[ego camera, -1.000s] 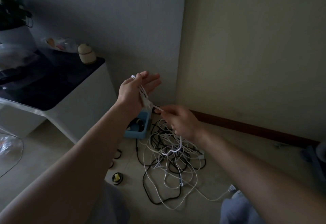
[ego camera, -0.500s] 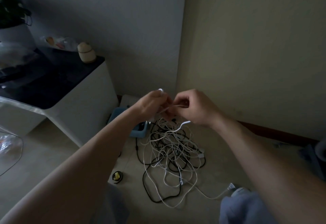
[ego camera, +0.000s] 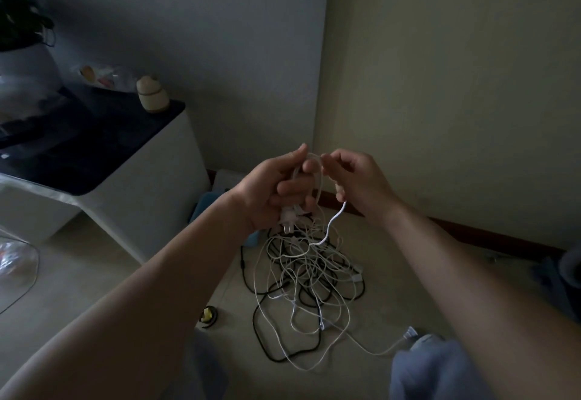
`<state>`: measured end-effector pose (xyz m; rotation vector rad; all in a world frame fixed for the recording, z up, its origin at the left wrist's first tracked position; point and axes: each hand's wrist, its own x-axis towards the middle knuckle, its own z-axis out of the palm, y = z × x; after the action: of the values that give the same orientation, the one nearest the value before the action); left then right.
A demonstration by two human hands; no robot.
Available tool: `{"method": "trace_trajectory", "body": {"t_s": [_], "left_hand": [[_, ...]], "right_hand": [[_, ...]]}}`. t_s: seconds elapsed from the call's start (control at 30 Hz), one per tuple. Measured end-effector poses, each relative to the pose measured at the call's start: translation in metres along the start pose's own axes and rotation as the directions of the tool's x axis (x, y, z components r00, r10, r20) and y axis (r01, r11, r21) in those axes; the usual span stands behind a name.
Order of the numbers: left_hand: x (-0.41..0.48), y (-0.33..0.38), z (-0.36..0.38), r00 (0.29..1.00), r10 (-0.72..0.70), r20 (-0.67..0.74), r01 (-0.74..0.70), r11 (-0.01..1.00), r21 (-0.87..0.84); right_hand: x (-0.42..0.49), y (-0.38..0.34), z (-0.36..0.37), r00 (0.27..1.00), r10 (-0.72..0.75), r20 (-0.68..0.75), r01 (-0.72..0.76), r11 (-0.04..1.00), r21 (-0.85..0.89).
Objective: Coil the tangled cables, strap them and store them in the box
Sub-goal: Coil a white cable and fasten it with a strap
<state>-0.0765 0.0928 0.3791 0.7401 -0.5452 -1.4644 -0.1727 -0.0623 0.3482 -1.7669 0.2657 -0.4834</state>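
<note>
A home room corner: white cabinet [ego camera: 151, 198], potted plant [ego camera: 22, 19], skirting board [ego camera: 471, 229].

Two hands: left hand [ego camera: 270, 189] and right hand [ego camera: 358, 185]. One cable [ego camera: 330, 226], white, gripped by the left and pinched by the right. One heap [ego camera: 308, 277] of white and black cables on the floor, too tangled to count strand by strand. Two plugs in sight: hand plug [ego camera: 287, 218] just under the left hand, floor plug [ego camera: 411, 333] at the lower right. One box [ego camera: 206, 207], blue, mostly hidden behind the left forearm. One roll [ego camera: 209, 316], yellow and black, near the heap. One cabinet [ego camera: 151, 185] with a dark top, bearing one figurine [ego camera: 152, 95], one plant [ego camera: 19, 19] and one pot [ego camera: 28, 69].
</note>
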Motion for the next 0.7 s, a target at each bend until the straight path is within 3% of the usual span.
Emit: {"method": "trace_trajectory", "body": {"t_s": [0.1,0.23,0.37,0.43,0.5,0.6,0.7], "left_hand": [[-0.001,0.004,0.003,0.997,0.063,0.044,-0.054,0.980,-0.190],[0.000,0.012,0.006,0.965,0.209,-0.155,-0.250,0.911,-0.328],[0.003,0.023,0.002,0.781,0.388,-0.490,-0.544,0.807,-0.230],[0.001,0.027,-0.003,0.720,0.420,-0.553,-0.553,0.828,-0.091],[-0.003,0.029,-0.011,0.698,0.433,-0.571,-0.508,0.861,0.032],[-0.004,0.030,-0.017,0.696,0.448,-0.561,-0.459,0.879,0.133],[-0.004,0.027,-0.016,0.725,0.435,-0.533,-0.408,0.896,0.175]], "right_hand": [[-0.006,0.007,0.004,0.976,0.149,0.159,-0.158,0.986,0.044],[-0.013,0.013,0.012,0.918,0.316,0.240,-0.291,0.947,-0.133],[-0.024,0.011,0.016,0.840,0.443,0.314,-0.393,0.895,-0.212],[-0.027,0.010,0.016,0.845,0.442,0.300,-0.378,0.892,-0.249],[-0.025,0.011,0.014,0.878,0.419,0.231,-0.385,0.906,-0.177],[-0.020,0.010,0.004,0.940,0.322,0.112,-0.311,0.945,-0.105],[-0.018,0.007,-0.005,0.987,0.162,0.018,-0.155,0.967,-0.202]]}}
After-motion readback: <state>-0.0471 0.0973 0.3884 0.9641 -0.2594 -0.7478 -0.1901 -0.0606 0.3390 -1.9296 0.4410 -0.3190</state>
